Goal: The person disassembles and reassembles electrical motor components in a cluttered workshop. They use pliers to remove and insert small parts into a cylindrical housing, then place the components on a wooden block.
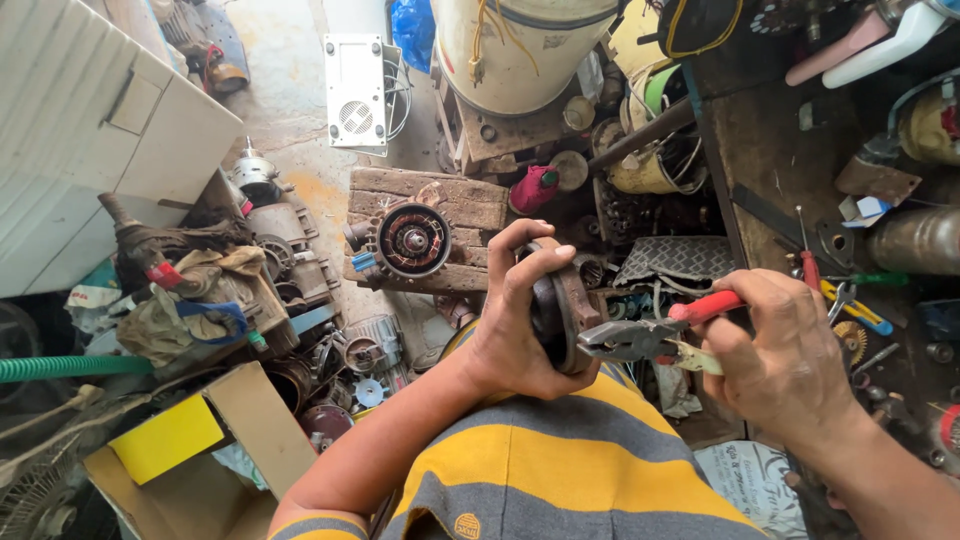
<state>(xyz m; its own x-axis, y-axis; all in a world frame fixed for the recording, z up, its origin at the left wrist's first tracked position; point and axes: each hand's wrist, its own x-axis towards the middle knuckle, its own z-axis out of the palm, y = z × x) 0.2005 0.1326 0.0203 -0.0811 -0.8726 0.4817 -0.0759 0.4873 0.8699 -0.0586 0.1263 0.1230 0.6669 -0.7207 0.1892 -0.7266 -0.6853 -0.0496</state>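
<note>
Item: round rusty motor part (pixel 560 305), held at chest height in left hand (pixel 515 325), fingers clasped around its rim. Right hand (pixel 775 355) grips red-handled pliers (pixel 650 335), nose at the part's edge (contact unclear). Step: working the edge; next calls for steady bracing.

My left hand (pixel 515 320) is raised centre, fingers curled in a firm wrap (thumb far side). My right hand (pixel 775 355) sits right of it, fist closed, both forearms bent inward.
</note>
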